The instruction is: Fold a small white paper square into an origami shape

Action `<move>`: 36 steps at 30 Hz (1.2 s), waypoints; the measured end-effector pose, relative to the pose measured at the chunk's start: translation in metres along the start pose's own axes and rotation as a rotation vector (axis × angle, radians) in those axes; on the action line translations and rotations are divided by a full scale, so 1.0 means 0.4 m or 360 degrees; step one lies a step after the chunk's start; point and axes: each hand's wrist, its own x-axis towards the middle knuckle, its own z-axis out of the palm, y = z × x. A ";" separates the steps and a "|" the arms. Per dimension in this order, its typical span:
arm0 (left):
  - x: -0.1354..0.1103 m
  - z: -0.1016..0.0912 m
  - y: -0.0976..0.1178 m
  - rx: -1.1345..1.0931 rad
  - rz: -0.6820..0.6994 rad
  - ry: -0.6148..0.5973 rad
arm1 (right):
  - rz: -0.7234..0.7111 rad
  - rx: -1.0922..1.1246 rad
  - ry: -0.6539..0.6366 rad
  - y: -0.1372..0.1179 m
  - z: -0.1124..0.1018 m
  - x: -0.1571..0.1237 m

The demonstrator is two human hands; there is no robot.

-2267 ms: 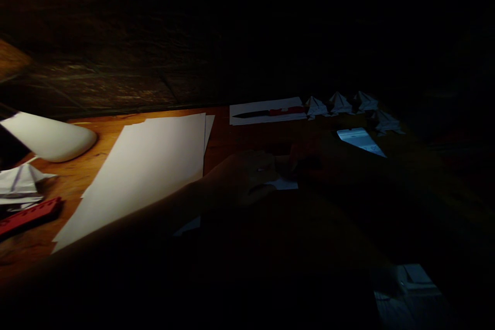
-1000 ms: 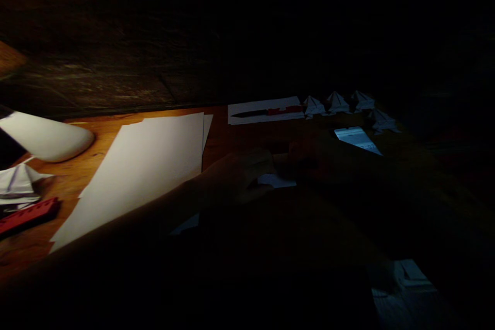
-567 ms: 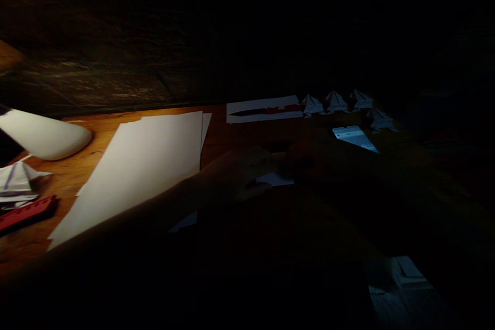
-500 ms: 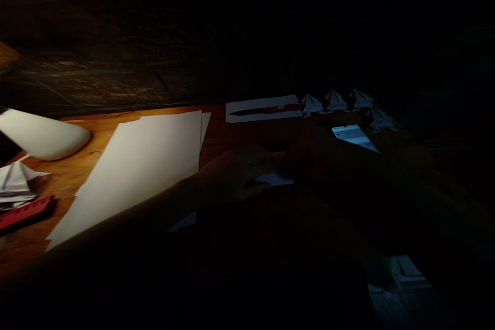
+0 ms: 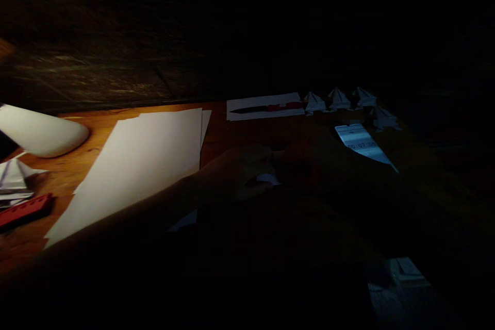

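Note:
The scene is very dark. My left hand lies on the wooden table with fingers curled over a small piece of white paper. My right hand comes in from the right and meets the same paper; its fingers are lost in shadow. A stack of large white sheets lies just left of my left forearm.
A white lamp head shines at the far left, above a folded paper shape and a red ruler. A red-handled knife rests on a sheet at the back. Several folded paper figures and a lit phone sit at right.
My right hand has slid left over the small paper, so less of it shows. The view has shifted slightly, and the phone screen shows more.

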 end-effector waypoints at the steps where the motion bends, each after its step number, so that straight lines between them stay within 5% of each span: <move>1: -0.001 0.001 -0.001 -0.0015 -0.0005 -0.0009 | -0.0001 0.0013 -0.0008 0.003 0.000 0.000; 18: 0.002 -0.007 0.003 -0.0011 -0.0001 0.0002 | 0.0196 0.0088 -0.0219 0.010 -0.035 -0.016; 36: 0.003 -0.007 0.002 -0.0003 -0.0057 -0.0054 | 0.0149 0.0097 -0.0258 0.000 -0.041 -0.016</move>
